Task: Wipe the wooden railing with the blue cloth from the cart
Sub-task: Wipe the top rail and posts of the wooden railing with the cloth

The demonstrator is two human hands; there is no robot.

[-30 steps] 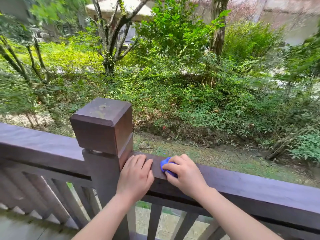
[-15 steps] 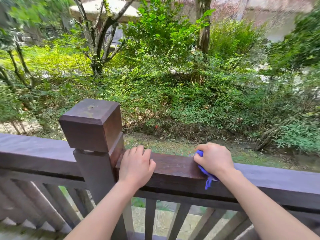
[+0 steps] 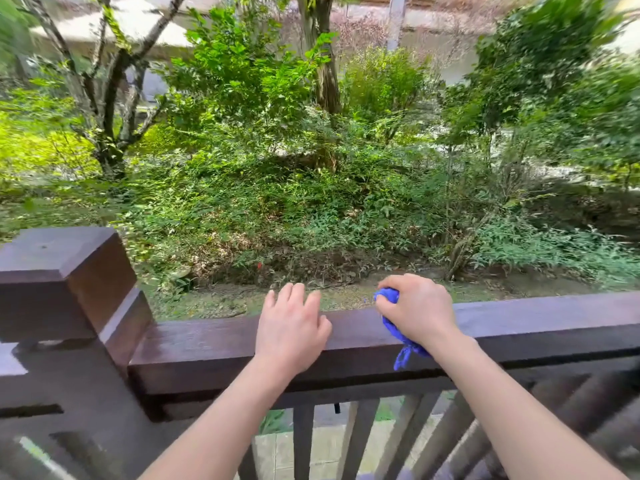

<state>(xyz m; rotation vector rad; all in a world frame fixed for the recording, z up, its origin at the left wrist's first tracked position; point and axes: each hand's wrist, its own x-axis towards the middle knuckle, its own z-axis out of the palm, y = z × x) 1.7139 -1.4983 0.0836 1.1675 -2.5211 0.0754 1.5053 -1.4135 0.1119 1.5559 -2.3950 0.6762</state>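
We see our two hands on the dark brown wooden railing (image 3: 214, 344), both to the right of its square-capped wooden post (image 3: 69, 271). Our right hand (image 3: 417, 308) is closed around the bunched bright blue cloth (image 3: 389, 322), pressing it onto the top of the rail; a loose end of the cloth hangs down the near face of the rail just below the wrist. Our left hand (image 3: 291, 330) lies open and flat on the rail, fingers spread, holding nothing, between the post and the cloth. Below the rail stand dark wooden balusters (image 3: 303, 441); beyond it grow green shrubs (image 3: 311, 188) and trees.
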